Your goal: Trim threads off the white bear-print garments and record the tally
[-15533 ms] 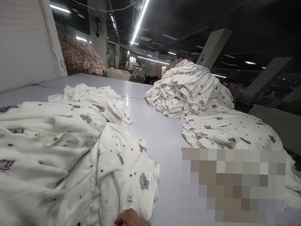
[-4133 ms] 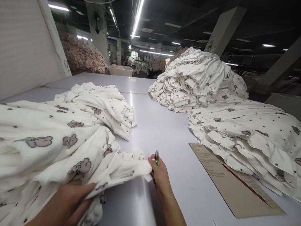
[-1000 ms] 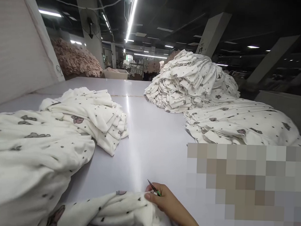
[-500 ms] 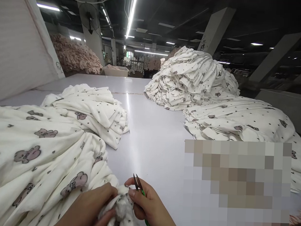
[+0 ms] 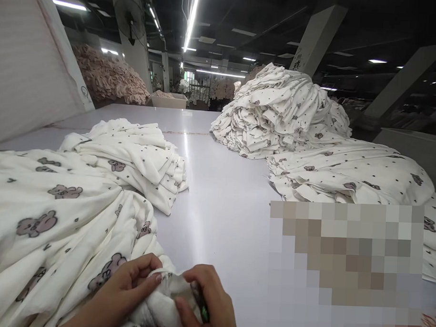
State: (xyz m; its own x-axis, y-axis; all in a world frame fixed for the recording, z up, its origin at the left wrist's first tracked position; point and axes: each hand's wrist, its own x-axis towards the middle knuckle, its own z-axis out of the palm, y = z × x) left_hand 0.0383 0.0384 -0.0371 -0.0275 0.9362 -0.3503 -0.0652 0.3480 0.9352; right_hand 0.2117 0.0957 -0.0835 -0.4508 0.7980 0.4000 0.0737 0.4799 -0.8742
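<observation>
While your left hand (image 5: 128, 286) comes in from the lower left with the wrist low and the fingers curled, its fingertips (image 5: 156, 276) pinch a small bunched fold of the white printed garment (image 5: 59, 215), right at the near edge of the worktop (image 5: 220, 201). Your right hand (image 5: 202, 299) faces it from the other side, knuckles up, thumb pressed down onto the same fold, fingers wrapped closed. Tucked under that right palm you have a small green-handled snipper (image 5: 204, 314); only a sliver of green shows, and the blades are hidden, so I can't tell where they sit. Both hands are closed on the cloth, almost touching, with the fold squeezed between them.

That garment, cream with grey-pink bear prints and small dark dots, spreads away from your hands to the left in a loose heap that fills the lower left. Just beyond it lies a folded stack (image 5: 132, 155) of the same fabric, touching the heap's far edge. Across the bare middle strip of the worktop, on your right, a long flat pile (image 5: 349, 173) of the same print runs toward a tall mound (image 5: 280, 113) further back. A blurred patch covers the worktop's right near corner. Far off on the left, past the worktop's end, sits a pinkish heap (image 5: 106, 78) of cloth beside a pale bin (image 5: 168, 100).
</observation>
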